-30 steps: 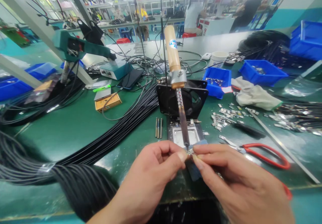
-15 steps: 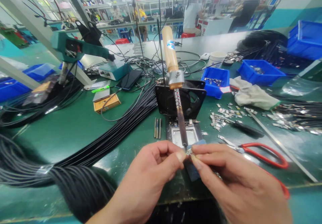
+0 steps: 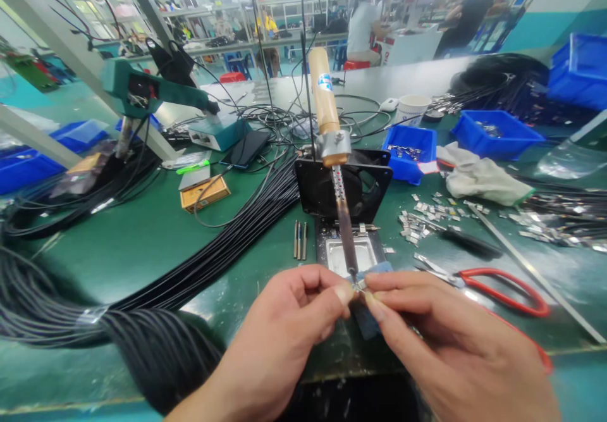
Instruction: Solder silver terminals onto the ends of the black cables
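Note:
A soldering iron with a wooden handle (image 3: 324, 99) is clamped tip down over a metal tray (image 3: 337, 254). Just under its tip, my left hand (image 3: 296, 321) pinches something too small to make out, thumb against forefinger. From the other side my right hand (image 3: 441, 327) closes its fingertips on a small metal connector (image 3: 359, 285). The fingertips of both hands nearly meet there. Beneath them lies a blue pad (image 3: 370, 321). Behind the iron stands a black fan (image 3: 315, 188).
Black cables (image 3: 213, 257) run across the left side. Red-handled pliers (image 3: 507, 286), loose metal connectors (image 3: 417, 226), a glove (image 3: 484, 178) and blue bins (image 3: 496, 134) are on the right. Three metal bits (image 3: 300, 240) lie left of the tray. People sit far behind.
The view has shifted slightly, so the bench things appear a little further right. Both hands keep nearly the same pose under the iron's tip.

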A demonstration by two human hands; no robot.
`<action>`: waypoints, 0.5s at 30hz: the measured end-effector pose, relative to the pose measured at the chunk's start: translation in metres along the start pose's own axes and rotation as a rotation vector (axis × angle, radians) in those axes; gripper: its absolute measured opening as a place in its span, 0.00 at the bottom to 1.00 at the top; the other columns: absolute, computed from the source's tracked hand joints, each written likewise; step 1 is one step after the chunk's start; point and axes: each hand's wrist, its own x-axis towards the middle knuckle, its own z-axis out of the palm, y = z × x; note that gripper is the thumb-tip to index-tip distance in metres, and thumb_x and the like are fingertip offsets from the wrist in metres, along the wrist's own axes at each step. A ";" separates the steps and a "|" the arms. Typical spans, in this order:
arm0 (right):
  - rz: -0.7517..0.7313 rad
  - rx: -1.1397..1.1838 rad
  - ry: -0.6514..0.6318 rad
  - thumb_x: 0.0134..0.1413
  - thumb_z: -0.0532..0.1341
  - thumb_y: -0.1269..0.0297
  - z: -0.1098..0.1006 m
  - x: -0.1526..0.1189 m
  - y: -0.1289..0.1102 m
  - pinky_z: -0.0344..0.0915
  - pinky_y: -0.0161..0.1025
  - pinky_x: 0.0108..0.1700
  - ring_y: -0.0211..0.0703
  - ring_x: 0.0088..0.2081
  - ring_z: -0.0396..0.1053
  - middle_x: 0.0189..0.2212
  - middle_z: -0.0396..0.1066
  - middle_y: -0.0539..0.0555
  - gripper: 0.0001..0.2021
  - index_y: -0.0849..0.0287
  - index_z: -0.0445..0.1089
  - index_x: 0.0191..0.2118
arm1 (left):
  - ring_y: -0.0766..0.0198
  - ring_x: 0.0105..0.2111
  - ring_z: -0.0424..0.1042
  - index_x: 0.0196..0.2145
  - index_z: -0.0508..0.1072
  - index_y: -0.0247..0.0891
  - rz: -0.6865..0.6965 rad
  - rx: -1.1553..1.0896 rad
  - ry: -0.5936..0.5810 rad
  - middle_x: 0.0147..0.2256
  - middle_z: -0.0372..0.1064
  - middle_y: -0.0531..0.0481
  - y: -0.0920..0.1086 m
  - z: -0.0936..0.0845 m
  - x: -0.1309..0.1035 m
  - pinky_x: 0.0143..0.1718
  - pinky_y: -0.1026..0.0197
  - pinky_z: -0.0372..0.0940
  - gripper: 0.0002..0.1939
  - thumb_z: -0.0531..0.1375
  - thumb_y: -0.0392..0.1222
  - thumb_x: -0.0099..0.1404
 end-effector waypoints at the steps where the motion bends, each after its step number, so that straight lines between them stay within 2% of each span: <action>1: 0.001 0.002 0.007 0.57 0.68 0.72 0.000 0.000 0.000 0.78 0.32 0.43 0.40 0.39 0.80 0.40 0.81 0.48 0.06 0.51 0.77 0.36 | 0.68 0.25 0.51 0.29 0.74 0.34 -0.003 -0.006 -0.005 0.25 0.62 0.55 0.000 0.000 0.000 0.27 0.63 0.48 0.11 0.64 0.43 0.66; 15: 0.031 0.032 0.008 0.57 0.68 0.72 0.000 0.000 0.001 0.79 0.34 0.44 0.40 0.39 0.81 0.41 0.80 0.48 0.07 0.50 0.77 0.36 | 0.67 0.25 0.50 0.28 0.74 0.34 -0.006 -0.006 -0.005 0.23 0.59 0.56 0.003 0.001 0.001 0.27 0.62 0.46 0.11 0.64 0.43 0.65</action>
